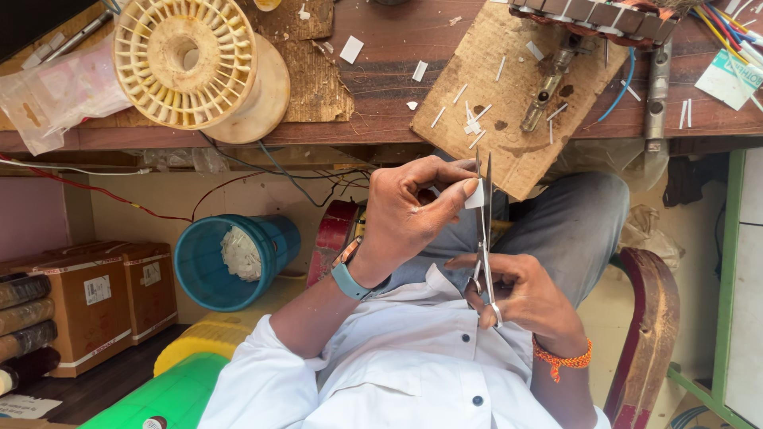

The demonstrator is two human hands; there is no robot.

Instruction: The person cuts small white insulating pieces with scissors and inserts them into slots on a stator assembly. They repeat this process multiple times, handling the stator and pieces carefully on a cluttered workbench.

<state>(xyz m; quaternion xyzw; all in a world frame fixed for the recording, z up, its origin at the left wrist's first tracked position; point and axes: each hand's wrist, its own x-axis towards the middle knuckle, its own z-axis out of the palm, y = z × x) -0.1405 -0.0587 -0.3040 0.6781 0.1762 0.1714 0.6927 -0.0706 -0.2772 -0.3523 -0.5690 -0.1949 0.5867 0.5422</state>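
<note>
At frame centre I see a small white slip (474, 195) pinched between thumb and fingertips of my left hand (409, 214), whose grip is closed tight on it. The slip sits right against the blades of the scissors (486, 230), which run nearly straight up the frame and look almost closed on its edge. My right hand (528, 298), just below, has its fingers through the handles, its grip wrapped firmly round them. I judge this a trimming cut in progress. The next move calls for holding the slip steady and square to the blades, with fingertips clear. Above, on the counter (381, 79), a cardboard sheet (509, 103) carries many cut white strips (473, 123); a spool (191, 63) stands upper left, a blue bucket (230, 262) lower left.
</note>
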